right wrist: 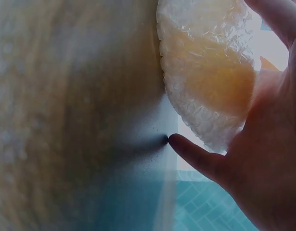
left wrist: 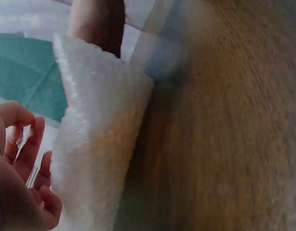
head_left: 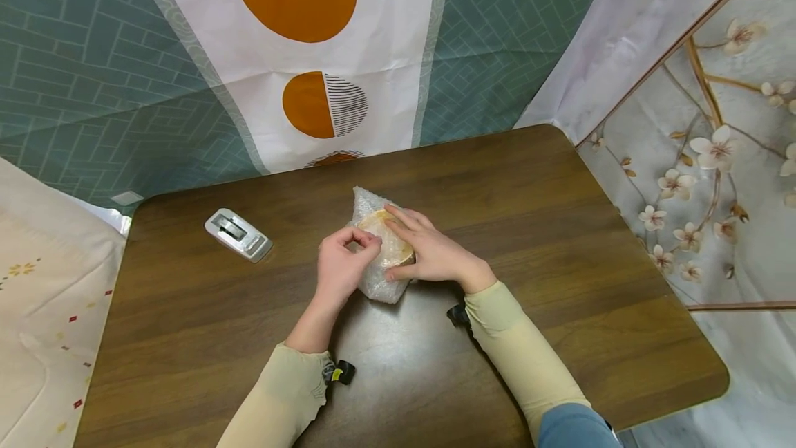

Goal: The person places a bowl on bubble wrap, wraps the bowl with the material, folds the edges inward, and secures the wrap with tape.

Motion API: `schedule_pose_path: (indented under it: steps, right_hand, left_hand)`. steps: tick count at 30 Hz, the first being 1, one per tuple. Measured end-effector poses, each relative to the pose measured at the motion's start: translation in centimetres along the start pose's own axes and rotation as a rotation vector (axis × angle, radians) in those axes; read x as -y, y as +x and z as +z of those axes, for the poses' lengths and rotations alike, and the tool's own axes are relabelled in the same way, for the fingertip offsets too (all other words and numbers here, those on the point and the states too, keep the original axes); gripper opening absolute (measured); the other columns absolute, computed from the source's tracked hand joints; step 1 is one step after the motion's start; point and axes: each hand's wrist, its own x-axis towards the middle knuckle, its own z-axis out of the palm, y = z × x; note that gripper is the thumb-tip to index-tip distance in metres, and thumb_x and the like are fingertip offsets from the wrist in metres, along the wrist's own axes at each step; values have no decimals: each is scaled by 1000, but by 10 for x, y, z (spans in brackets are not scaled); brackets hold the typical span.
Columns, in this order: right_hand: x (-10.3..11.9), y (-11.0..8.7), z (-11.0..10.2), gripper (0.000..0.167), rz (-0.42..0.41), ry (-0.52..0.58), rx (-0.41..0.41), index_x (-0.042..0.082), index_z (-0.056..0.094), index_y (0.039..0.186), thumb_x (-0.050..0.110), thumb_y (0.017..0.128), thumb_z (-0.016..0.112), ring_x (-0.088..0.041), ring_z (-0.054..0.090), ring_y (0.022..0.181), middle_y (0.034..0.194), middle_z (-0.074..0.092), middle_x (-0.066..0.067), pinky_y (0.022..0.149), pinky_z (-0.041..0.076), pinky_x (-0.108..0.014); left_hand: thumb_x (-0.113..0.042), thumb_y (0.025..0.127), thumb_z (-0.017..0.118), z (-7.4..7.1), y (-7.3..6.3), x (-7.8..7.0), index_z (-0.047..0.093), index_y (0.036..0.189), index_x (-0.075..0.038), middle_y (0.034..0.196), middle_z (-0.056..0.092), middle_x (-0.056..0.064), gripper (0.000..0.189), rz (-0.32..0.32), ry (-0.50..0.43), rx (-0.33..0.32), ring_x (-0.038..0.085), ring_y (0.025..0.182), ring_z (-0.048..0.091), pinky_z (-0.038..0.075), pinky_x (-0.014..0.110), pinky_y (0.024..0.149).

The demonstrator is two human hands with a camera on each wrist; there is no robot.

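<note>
A bubble-wrap bundle (head_left: 387, 254) lies on the table, a round yellowish thing showing through the clear wrap. At its left side my left hand (head_left: 345, 261) pinches a thin clear strip that looks like tape, thumb against index finger; the strip's edges show faintly between the fingers in the left wrist view. My right hand (head_left: 435, 251) rests on the bundle's right side with fingers spread and fairly straight, the thumb nearer me. In the right wrist view one finger (right wrist: 196, 154) reaches down to the tabletop beside the bubble wrap (right wrist: 210, 62).
On the brown wooden table (head_left: 560, 247), a white and grey device (head_left: 239, 234) with a dark window lies to the left of the bundle. A patterned cloth (head_left: 348, 54) hangs behind the far edge. Dark wrist cameras sit at both sleeves.
</note>
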Motion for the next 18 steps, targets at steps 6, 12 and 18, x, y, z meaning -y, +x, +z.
schedule_pose_path:
  steps: [6,12,18]
  right_hand:
    - [-1,0,1,107,-15,26,-1,6,27,169,54,91,83,-21,7,163,180,5,4,123,34,-50]
    - [-3,-1,-3,116,-25,121,10,10,17,172,51,89,87,-19,5,163,181,4,5,125,30,-53]
    - [-10,-4,-9,98,-55,281,28,16,13,174,34,101,76,-21,5,164,181,5,2,127,19,-59]
  left_hand:
    - [-15,83,82,6,8,1,71,65,-15,68,69,-5,21,34,258,35,16,68,59,45,31,61]
    - [-20,83,81,11,14,-4,69,65,-18,57,59,-7,22,8,385,95,16,56,51,40,36,57]
    - [-25,82,83,18,13,-5,69,64,-21,60,62,-8,24,-2,508,68,24,76,62,47,50,77]
